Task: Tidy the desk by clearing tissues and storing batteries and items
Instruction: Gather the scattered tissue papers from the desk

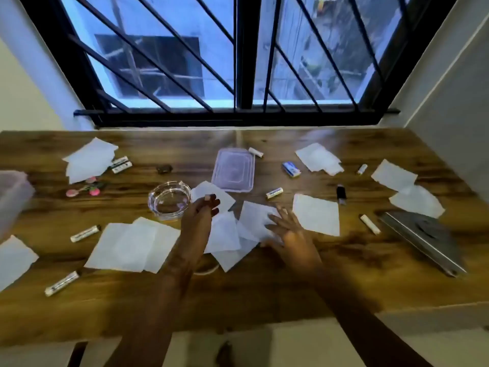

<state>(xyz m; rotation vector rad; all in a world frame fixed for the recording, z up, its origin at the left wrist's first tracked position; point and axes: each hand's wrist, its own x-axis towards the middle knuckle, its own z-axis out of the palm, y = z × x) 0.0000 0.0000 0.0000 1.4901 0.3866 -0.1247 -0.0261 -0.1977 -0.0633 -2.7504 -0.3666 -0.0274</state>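
White tissues lie scattered over the wooden desk [264, 292]. A pile of tissues [230, 242] sits at the centre. My right hand [288, 231] rests flat on this pile with fingers spread. My left hand [202, 213] hovers over the pile's left side, fingers curled near a tissue [211, 193]; whether it pinches the tissue is unclear. Other tissues [132, 245] lie left, at far left [90, 158] and right [316, 214]. Several batteries lie around: one [274, 193] near the centre, one [85, 233] left, one [370, 223] right.
A clear plastic lid [234, 169] lies behind the pile, a glass ashtray [169, 200] to its left. A clear container [12, 200] stands at the left edge. A blue-white small box [291, 169], black small item [341, 193], pink flowers [87, 188], grey laptop stand [423, 239] also rest here.
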